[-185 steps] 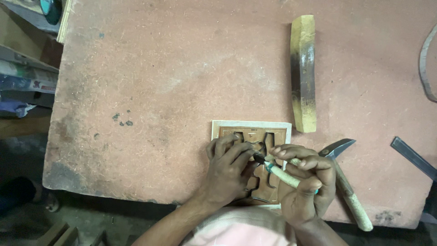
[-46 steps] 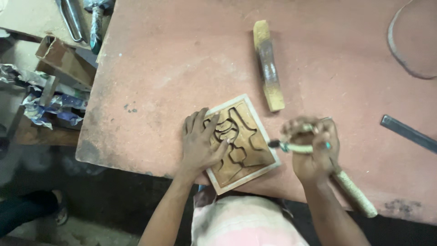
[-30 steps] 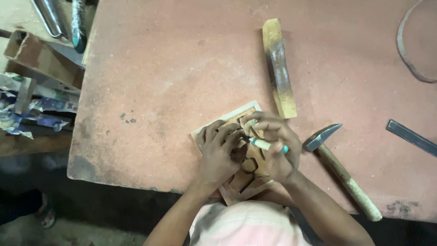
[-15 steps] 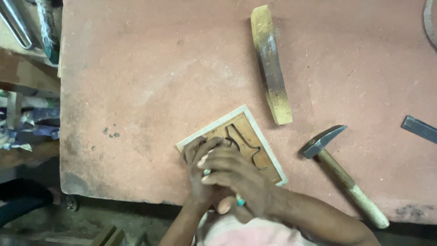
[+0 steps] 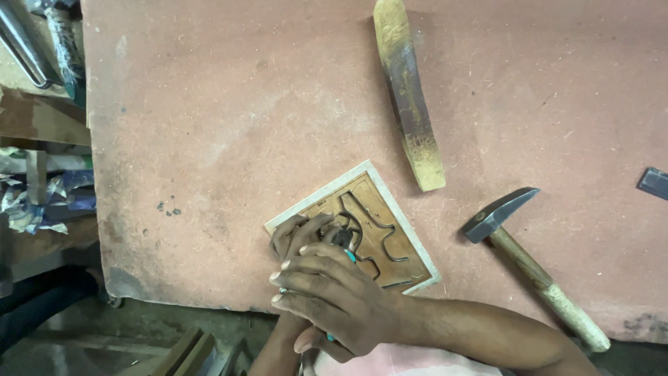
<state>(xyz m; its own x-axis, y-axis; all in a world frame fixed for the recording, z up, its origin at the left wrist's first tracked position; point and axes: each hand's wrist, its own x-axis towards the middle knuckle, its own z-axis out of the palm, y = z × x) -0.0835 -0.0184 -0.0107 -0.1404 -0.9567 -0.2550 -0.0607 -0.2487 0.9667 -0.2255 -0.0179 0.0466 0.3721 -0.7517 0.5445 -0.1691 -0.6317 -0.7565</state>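
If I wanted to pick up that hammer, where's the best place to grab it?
Probably the wooden handle, about midway, coming from above. The hammer lies flat on the table, head up-left, handle running down-right, with bare table on both sides and both hands off it.

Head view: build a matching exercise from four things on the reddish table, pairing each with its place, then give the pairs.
Things:
1. carved wooden tile
2. hammer
3. long wooden block
4. right hand

Places:
A. top, right of centre
B. right of the tile, head up-left
C. near edge, turned cornerwise
D. over the tile's lower-left part

Pairs: 1-C, 2-B, 3-A, 4-D
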